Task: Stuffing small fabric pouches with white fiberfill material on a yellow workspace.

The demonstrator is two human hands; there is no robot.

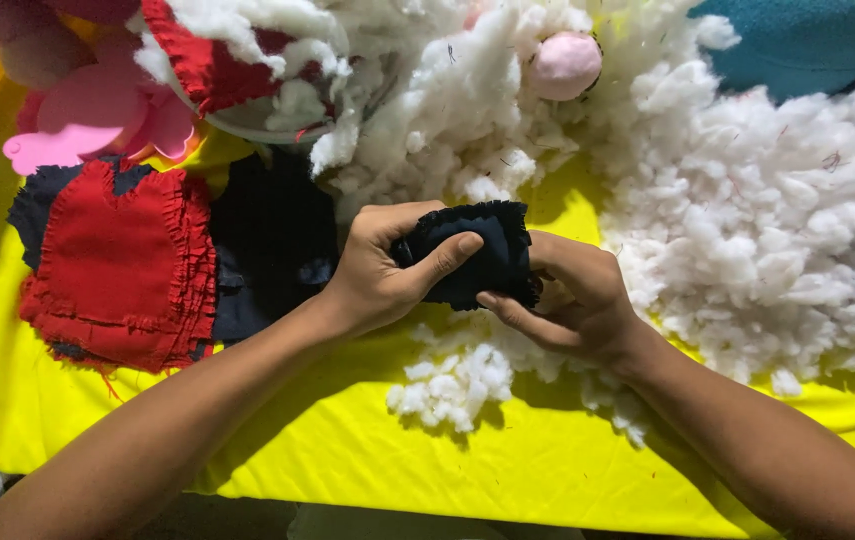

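Yellow cloth [367,470] under white stuffing [747,220]

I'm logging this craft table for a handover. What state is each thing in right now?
Dark navy fabric piece: held up, gripped by both hands.
Left hand: closed on the fabric piece, thumb across its front.
Right hand: closed on its right edge.
Red fabric pieces: stacked flat, edges frayed.
White stuffing: loose, heaped.
Small stuffing clump: apart from the heap.
Yellow cloth: spread flat.

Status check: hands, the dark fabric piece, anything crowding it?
Left hand and right hand both grip the dark fabric piece. White stuffing piled close beside and beneath.
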